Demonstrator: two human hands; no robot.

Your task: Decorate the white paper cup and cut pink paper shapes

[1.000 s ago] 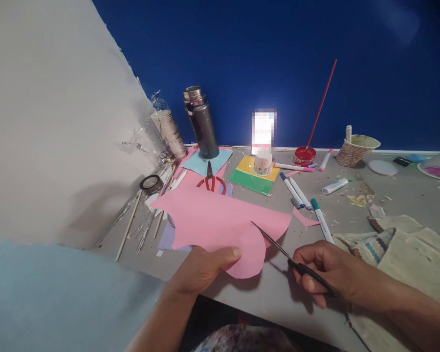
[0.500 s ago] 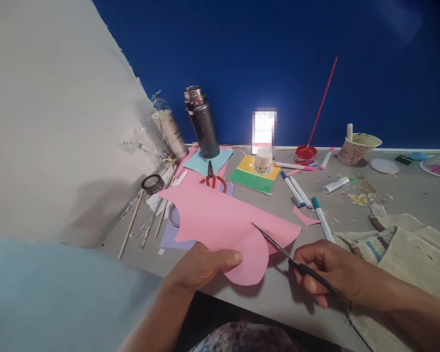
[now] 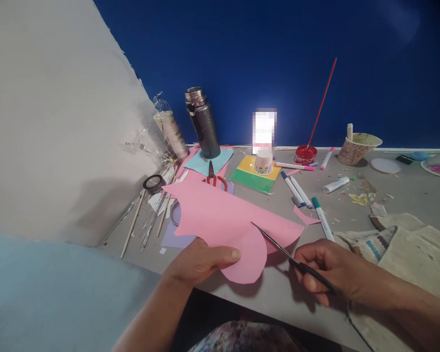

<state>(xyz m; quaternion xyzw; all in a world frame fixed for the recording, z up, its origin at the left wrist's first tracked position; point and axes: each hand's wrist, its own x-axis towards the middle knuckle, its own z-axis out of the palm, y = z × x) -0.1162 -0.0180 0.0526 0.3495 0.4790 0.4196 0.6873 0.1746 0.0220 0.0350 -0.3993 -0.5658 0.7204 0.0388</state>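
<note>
A large sheet of pink paper [image 3: 220, 210] is held above the table, its left edge cut in scallops and a rounded lobe hanging toward me. My left hand [image 3: 201, 261] pinches it near the lobe, thumb on top and fingers hidden underneath. Black-handled scissors [image 3: 308, 271] are gripped in my right hand [image 3: 326, 274]. Their blades lie in a cut between the lobe and the right part of the sheet, with the tip showing on the pink surface. A narrow pink scrap [image 3: 306, 216] rests on the table just past the sheet's right end.
Red-handled pliers [image 3: 212, 181], a dark flask [image 3: 203, 127] and stacked paper cups [image 3: 170, 129] stand or lie behind the paper. Several markers [image 3: 322, 220] are scattered to the right, near a beige cloth [image 3: 414, 254]. Black tape [image 3: 154, 184] and sticks lie left. A small decorated cup [image 3: 263, 164] stands at the back.
The pink paper has shifted slightly, its lobe turning a little to the left with my left hand. My right hand and the scissors stay nearly in place.
</note>
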